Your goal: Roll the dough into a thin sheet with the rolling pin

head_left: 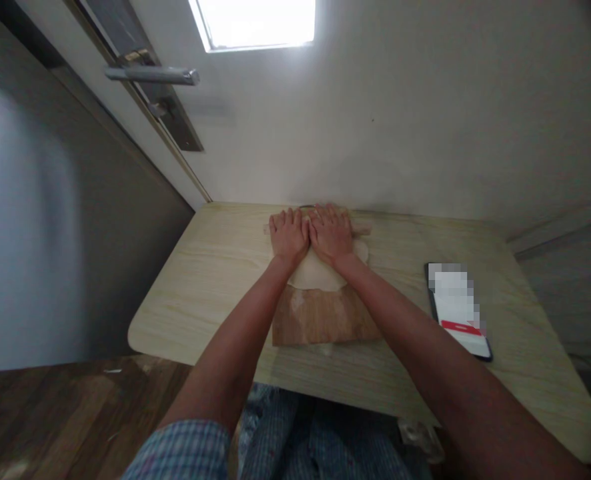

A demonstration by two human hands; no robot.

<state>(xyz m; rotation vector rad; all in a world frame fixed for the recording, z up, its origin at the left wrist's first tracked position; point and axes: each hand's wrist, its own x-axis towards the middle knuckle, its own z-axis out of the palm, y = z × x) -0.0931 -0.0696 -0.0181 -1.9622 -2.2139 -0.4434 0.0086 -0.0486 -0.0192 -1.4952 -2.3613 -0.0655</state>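
Observation:
A flattened sheet of pale dough [320, 275] lies on a brown wooden board [320, 320]. Across the far part of the dough runs a thin wooden rolling pin [361, 231], mostly covered by my hands. My left hand [289, 235] presses palm down on the pin, its fingers stretched forward. Beside it, with the thumbs nearly touching, my right hand [331, 232] lies flat on the pin too, fingers extended. Behind the fingers, the far edge of the board is largely hidden.
The board rests on a light wooden table [190, 273] set against a white door. A phone [458, 310] with a lit screen lies to the right. A metal door handle [153, 75] juts out at upper left. Below the table's left corner is wooden flooring [85, 413].

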